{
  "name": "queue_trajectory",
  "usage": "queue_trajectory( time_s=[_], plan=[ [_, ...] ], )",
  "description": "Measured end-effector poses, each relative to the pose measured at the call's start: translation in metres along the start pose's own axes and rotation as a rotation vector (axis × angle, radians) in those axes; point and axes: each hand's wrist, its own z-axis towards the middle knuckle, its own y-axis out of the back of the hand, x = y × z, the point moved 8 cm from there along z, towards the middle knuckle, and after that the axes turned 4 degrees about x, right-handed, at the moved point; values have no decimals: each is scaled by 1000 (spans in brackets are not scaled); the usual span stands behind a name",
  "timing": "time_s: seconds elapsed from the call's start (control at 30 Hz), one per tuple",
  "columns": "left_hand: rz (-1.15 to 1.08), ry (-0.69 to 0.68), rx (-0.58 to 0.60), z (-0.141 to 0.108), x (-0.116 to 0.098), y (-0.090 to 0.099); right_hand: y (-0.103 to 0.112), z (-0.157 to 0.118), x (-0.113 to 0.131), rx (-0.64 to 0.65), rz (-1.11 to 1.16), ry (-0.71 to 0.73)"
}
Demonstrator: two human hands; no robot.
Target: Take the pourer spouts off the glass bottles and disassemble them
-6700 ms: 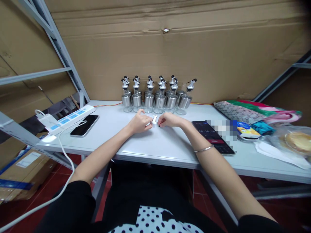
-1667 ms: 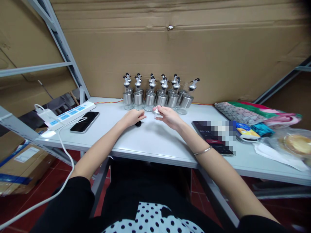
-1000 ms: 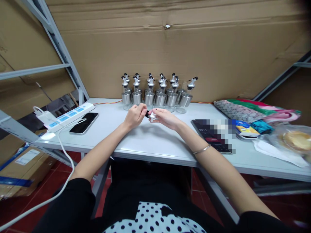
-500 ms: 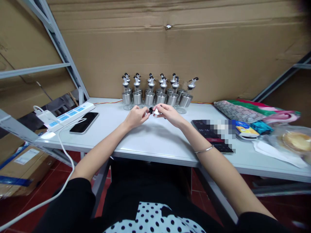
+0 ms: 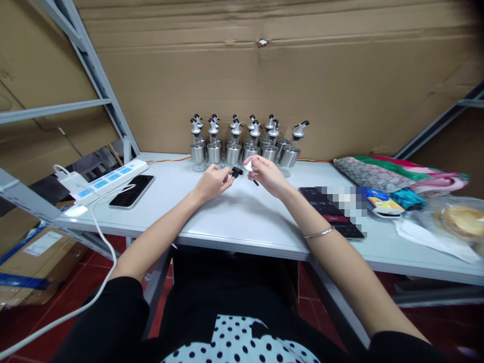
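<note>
Between thumb and fingers, my left hand [image 5: 214, 182] pinches a small black ribbed stopper [image 5: 237, 172] over the middle of the table. Just to its right, my right hand [image 5: 267, 175] is closed on a small white and silver spout piece [image 5: 248, 166], and a short black tip shows below its fingers. A narrow gap separates the two parts. Behind the hands stand several glass bottles with steel sleeves [image 5: 234, 151], most topped with silver and black pour spouts [image 5: 236, 129].
A white power strip [image 5: 109, 181] and a phone [image 5: 132, 191] lie at the left. At the right are a dark tablet-like device [image 5: 348, 230], packets, tissue [image 5: 434, 239], a patterned cloth [image 5: 363, 173] and food in clear plastic [image 5: 463, 219]. Cardboard [image 5: 227, 70] stands behind.
The black stopper and the white and silver piece have come apart. My right hand has moved slightly right and up, while my left hand keeps the stopper.
</note>
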Motion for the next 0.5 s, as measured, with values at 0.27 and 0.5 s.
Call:
queue_trajectory(
  time_s=[0.27,0.5],
  plan=[
    [69,-98,-51,1,-10,3,19,3,-4,-181,77,24],
    [102,-109,-69,0,-15,7,3,0,-11,-63,-29,-56]
  ],
)
